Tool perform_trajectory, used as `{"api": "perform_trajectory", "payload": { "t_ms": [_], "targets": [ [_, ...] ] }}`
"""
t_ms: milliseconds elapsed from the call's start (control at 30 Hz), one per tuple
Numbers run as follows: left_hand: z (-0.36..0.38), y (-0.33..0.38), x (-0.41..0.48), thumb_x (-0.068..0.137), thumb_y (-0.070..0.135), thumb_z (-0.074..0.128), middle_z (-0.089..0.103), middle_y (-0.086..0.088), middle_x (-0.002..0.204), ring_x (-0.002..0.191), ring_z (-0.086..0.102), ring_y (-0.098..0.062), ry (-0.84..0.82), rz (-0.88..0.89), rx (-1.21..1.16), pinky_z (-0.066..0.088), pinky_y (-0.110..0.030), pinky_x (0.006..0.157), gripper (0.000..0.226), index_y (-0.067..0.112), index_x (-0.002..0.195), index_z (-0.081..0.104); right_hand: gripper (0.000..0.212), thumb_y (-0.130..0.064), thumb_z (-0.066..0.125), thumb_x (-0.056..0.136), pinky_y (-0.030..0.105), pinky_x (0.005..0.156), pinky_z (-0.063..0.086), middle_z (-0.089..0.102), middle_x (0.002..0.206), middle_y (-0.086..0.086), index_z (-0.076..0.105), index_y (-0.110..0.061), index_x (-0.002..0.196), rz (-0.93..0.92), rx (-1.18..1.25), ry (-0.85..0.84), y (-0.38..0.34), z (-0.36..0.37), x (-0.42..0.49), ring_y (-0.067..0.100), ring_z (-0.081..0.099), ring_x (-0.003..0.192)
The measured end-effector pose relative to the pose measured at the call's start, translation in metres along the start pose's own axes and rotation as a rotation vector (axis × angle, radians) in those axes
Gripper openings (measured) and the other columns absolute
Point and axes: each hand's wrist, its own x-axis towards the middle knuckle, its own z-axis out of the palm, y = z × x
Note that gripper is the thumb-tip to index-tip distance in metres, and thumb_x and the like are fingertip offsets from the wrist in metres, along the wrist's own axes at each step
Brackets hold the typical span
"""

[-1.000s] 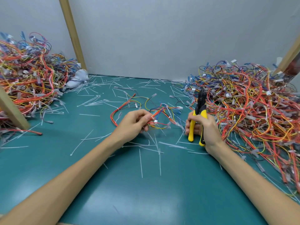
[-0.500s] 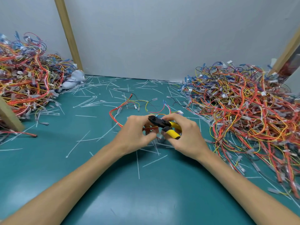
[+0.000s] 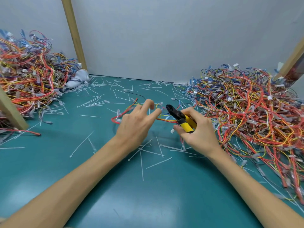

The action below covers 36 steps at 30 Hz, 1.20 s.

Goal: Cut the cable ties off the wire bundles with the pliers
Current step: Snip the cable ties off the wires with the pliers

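The pliers sit at the middle of the green table, slightly right. Their long axis runs from near right to far left, and the black head points far-left toward the left hand. The right hand is curled around the yellow handles, which hides most of their length.

The left hand has its fingers straight and spread above a small wire bundle. Its thumb is hidden beneath the hand, so contact with the wires cannot be made out. The bundle's orange and red strands run between the hands, just beside the pliers' head. Whether the jaws touch them is unclear.

Large tangled wire piles lie left and right, both cut off by the frame edges. Cut white cable ties litter the table. A pale lump at the far left is hard to identify.
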Motion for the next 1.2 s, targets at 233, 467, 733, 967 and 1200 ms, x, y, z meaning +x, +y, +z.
{"api": "perform_trajectory", "payload": {
  "t_ms": [233, 467, 733, 967, 1200],
  "targets": [
    [0.009, -0.01, -0.009, 0.091, 0.035, 0.062, 0.045, 0.008, 0.107, 0.087, 0.053, -0.003, -0.359, -0.096, -0.74, 0.041, -0.016, 0.076, 0.018, 0.034, 0.101, 0.047, 0.032, -0.018, 0.079, 0.072, 0.034, 0.065, 0.048, 0.062, 0.075, -0.011, 0.062, -0.03, 0.095, -0.008, -0.157, -0.067, 0.013, 0.011, -0.01, 0.01, 0.052, 0.069],
    [0.005, -0.006, 0.001, 0.098, 0.049, 0.042, 0.064, 0.015, 0.08, 0.073, 0.055, -0.008, -0.676, -0.101, -0.908, 0.042, -0.025, 0.069, 0.029, 0.042, 0.092, 0.07, 0.026, 0.005, 0.059, 0.075, 0.033, 0.068, 0.045, 0.062, 0.084, 0.002, 0.057, -0.013, 0.093, -0.459, -0.359, 0.256, 0.007, 0.014, -0.011, 0.026, 0.056, 0.074],
    [-0.004, -0.009, -0.002, 0.1, 0.034, 0.049, 0.047, -0.001, 0.067, 0.059, 0.035, -0.008, -0.717, -0.031, -1.277, 0.028, -0.017, 0.054, 0.027, 0.021, 0.09, 0.07, 0.014, -0.001, 0.049, 0.093, 0.034, 0.075, 0.037, 0.063, 0.088, 0.01, 0.047, -0.015, 0.095, -0.585, -0.443, 0.26, 0.006, 0.011, -0.006, 0.027, 0.05, 0.082],
    [-0.002, -0.015, 0.007, 0.094, 0.025, 0.063, 0.066, 0.007, 0.057, 0.046, 0.05, -0.001, -0.382, -0.103, -0.926, 0.033, -0.011, 0.048, 0.017, 0.018, 0.08, 0.071, 0.031, 0.001, 0.063, 0.069, 0.039, 0.077, 0.044, 0.067, 0.102, 0.007, 0.064, -0.009, 0.099, -0.574, -0.49, 0.088, 0.015, -0.003, -0.002, 0.03, 0.06, 0.087],
    [0.012, -0.027, 0.0, 0.095, 0.021, 0.057, 0.071, 0.006, 0.096, 0.063, 0.064, -0.028, 0.032, 0.215, -0.195, 0.049, -0.037, 0.047, 0.02, 0.013, 0.087, 0.073, 0.034, -0.016, 0.078, 0.067, 0.039, 0.068, 0.05, 0.057, 0.12, 0.006, 0.066, -0.015, 0.098, -0.302, -0.471, -0.187, 0.016, -0.003, -0.003, 0.028, 0.057, 0.076]
  ]
}}
